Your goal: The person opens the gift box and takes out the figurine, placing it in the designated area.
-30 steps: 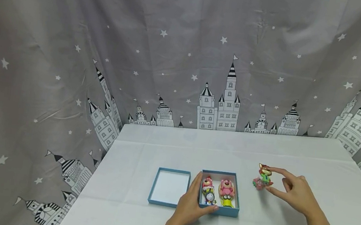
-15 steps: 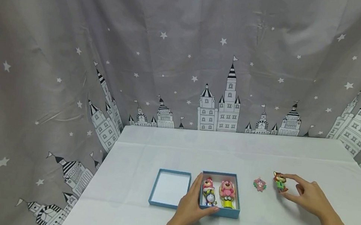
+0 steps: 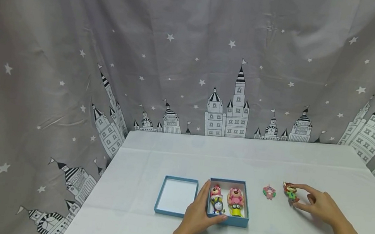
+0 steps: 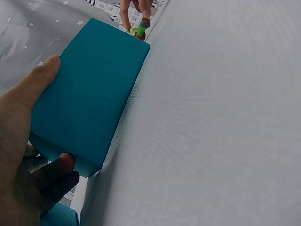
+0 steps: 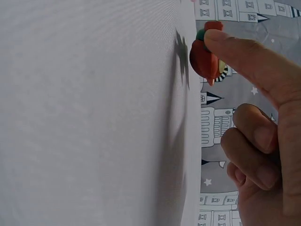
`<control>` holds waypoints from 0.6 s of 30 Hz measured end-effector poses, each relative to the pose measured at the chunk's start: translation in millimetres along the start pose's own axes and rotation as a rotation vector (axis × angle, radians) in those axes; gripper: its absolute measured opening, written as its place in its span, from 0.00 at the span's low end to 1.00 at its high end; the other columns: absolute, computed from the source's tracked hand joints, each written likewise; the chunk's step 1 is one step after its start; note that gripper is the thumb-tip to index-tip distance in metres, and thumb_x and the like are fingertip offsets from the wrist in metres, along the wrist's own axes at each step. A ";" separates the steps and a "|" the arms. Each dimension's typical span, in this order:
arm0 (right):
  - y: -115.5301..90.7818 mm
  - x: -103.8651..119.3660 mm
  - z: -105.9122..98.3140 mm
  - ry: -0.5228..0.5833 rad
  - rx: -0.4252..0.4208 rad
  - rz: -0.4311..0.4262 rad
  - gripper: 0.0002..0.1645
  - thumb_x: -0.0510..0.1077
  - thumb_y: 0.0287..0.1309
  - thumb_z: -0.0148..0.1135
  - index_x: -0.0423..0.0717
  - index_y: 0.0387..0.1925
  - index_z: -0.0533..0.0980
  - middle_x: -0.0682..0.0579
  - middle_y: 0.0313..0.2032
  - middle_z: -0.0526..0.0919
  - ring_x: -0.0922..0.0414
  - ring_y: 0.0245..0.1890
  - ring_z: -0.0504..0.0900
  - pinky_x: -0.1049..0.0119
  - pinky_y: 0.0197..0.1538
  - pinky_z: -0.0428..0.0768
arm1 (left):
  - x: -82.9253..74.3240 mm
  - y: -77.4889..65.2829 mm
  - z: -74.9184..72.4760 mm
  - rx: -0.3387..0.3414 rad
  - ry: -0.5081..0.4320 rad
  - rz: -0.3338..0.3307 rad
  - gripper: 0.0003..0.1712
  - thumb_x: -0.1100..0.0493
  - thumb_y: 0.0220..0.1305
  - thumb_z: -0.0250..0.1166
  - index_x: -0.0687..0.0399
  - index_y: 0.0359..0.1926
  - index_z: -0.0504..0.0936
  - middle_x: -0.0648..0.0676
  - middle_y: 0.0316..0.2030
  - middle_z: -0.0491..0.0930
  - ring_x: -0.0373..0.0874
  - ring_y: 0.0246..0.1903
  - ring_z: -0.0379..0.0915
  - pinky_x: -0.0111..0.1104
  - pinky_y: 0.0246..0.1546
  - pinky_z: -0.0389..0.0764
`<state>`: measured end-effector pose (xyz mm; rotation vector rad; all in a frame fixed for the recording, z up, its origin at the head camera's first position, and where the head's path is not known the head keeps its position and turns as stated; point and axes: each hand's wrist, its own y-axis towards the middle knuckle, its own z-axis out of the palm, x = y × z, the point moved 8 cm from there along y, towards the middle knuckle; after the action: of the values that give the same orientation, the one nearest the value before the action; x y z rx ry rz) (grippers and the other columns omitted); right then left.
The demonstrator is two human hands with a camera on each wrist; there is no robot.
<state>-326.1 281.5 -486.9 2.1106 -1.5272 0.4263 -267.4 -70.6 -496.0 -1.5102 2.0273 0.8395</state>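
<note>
My left hand (image 3: pixel 196 213) grips the near left corner of an open blue box (image 3: pixel 243 223), thumb along the front wall and fingers along the left side. Inside lie several small toy figurines, among them a pink bear (image 3: pixel 235 197) and one in a red hat (image 3: pixel 216 191). My right hand (image 3: pixel 318 205) pinches a fox figurine (image 3: pixel 291 195) in a green top between thumb and forefinger, close over the table to the right of a pink figurine (image 3: pixel 269 192). In the right wrist view the thumb lies against the fox figurine (image 5: pixel 205 59), with its shadow on the cloth.
A blue box lid (image 3: pixel 176 196) with a white inside lies left of the box. White cloth (image 3: pixel 238 158) covers the table. A grey curtain (image 3: pixel 181 53) printed with castles and stars hangs behind and to the left.
My right hand has carried the fox figurine right and down from above the pink figurine, bringing the pink one into full view. My left hand stays on the box.
</note>
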 end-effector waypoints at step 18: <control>1.0 -0.1 8.6 -0.040 0.022 0.004 0.39 0.55 0.38 0.74 0.50 0.54 0.72 0.60 0.15 0.60 0.65 0.16 0.55 0.71 0.20 0.55 | 3.0 0.4 1.8 0.001 0.006 -0.006 0.64 0.29 0.44 0.65 0.49 0.72 0.43 0.56 0.70 0.49 0.57 0.61 0.61 0.49 0.54 0.68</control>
<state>-327.4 276.5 -493.9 2.1456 -1.5559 0.4071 -268.6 -71.2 -499.3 -1.5190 2.0262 0.8321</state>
